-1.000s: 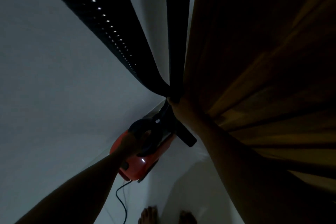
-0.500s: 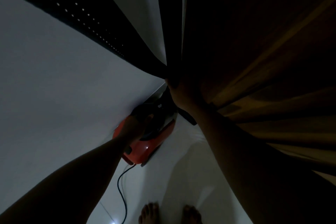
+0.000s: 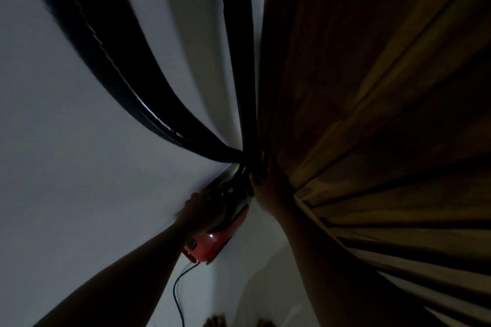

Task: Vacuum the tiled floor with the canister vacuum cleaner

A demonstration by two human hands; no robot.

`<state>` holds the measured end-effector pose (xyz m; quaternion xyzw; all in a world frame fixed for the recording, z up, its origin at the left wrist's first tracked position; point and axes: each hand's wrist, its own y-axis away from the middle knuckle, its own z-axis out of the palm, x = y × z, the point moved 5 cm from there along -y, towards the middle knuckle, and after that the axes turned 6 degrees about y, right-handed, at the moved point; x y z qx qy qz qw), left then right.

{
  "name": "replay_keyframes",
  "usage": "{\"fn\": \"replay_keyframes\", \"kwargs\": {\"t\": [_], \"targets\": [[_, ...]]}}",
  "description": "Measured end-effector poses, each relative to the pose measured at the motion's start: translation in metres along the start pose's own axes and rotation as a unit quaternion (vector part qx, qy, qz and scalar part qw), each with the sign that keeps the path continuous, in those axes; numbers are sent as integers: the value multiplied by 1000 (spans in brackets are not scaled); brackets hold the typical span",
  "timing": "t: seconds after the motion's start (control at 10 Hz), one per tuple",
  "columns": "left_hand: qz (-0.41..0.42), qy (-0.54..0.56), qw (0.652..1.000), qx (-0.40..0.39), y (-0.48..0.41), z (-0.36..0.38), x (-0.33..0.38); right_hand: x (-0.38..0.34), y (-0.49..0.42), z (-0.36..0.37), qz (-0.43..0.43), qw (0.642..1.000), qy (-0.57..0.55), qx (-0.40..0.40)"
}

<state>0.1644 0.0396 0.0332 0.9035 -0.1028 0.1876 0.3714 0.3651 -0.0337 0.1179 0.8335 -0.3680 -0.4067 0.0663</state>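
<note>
A brown pleated curtain (image 3: 372, 114) and a red plastic canister vacuum cleaner (image 3: 212, 244) in hand.
The curtain hung right of the vacuum; the black ribbed hose (image 3: 119, 74), bendy but springy, arched above it. The vacuum seemed rigid and heavy, best carried by its dark top handle (image 3: 231, 202), where the left hand (image 3: 202, 210) curled its fingers. The right hand (image 3: 268, 180) was just above the vacuum, at the hose end; how its fingers lay I could not tell.
</note>
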Motion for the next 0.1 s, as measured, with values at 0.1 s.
{"fn": "replay_keyframes", "kwargs": {"t": [0.1], "targets": [[7, 57, 998, 3, 70, -46, 50, -16, 45, -33, 0, 999, -44, -18]]}}
